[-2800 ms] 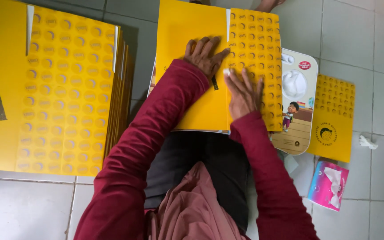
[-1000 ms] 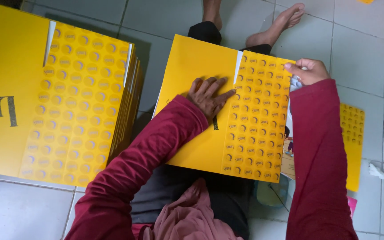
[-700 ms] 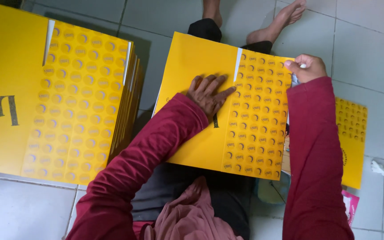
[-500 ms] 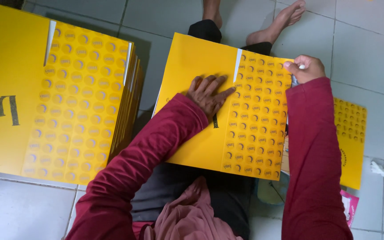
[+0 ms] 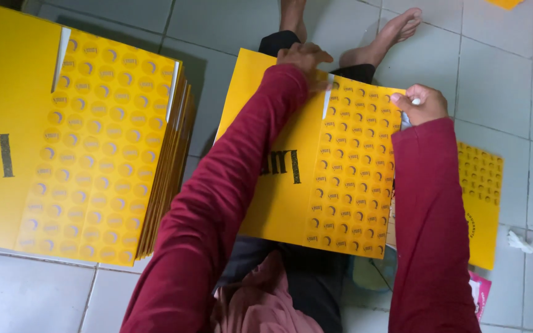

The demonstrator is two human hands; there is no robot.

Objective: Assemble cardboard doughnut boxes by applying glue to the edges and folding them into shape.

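On my lap lies a yellow sheet [image 5: 291, 154], flat and tilted a little to the right, with dark lettering across its plain left half and rows of round stickers over its right half. My two red sleeves run up along it, the left one crossing the plain half, the right one passing its right edge. Beside my right sleeve, low on the floor [image 5: 229, 24], a pink packet [image 5: 480, 295] peeks out, and a second yellow card [image 5: 481, 203] lies partly under the sheet's right side. A small white scrap [image 5: 519, 242] rests on the tiles just past that card.

Farther up, my right hand [image 5: 424, 103] pinches the sheet's top right corner, fingers closed on the edge with something small and white between them; what it is I cannot tell. My left hand [image 5: 305, 60] grips the top edge near the middle, just by the white slit where the sticker half begins. Beyond the sheet my bare feet [image 5: 396, 31] rest on the grey tiles.

Off to my left sits a thick stack [image 5: 87, 148] of the same yellow sheets, well apart from the one I hold.
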